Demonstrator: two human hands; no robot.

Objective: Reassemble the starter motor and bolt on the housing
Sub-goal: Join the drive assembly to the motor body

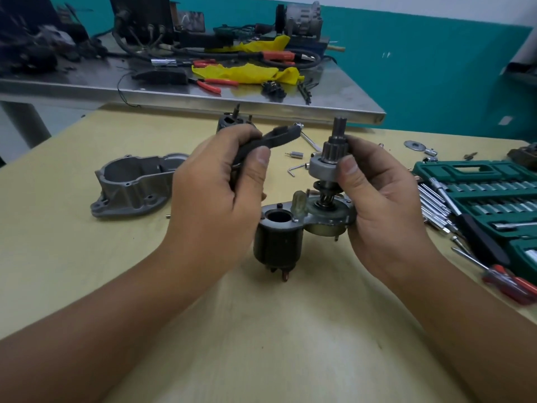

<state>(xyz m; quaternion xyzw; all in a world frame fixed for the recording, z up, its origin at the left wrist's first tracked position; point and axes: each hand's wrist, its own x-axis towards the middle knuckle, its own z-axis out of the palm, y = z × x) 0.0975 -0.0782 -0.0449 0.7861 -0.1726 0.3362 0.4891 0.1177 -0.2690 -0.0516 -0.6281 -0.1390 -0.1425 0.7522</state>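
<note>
My left hand [220, 181] grips a black forked lever [279, 138], its forked end pointing right toward the pinion. My right hand [374, 196] pinches the pinion drive [328, 158], which stands upright on its shaft above the starter's metal end plate [328, 216]. The black solenoid cylinder [276, 242] hangs from the same plate, held just above the wooden table [87, 271]. The grey aluminium nose housing [133, 184] lies to the left on the table, open side up. A dark motor body [232, 122] stands behind my left hand, mostly hidden.
A green socket set case [479, 199] lies open at the right with chrome tools and a red-handled screwdriver [505, 280] beside it. Small bolts, a hex key [292, 170] and washers are scattered behind the hands. A cluttered steel bench [203, 91] stands beyond the table.
</note>
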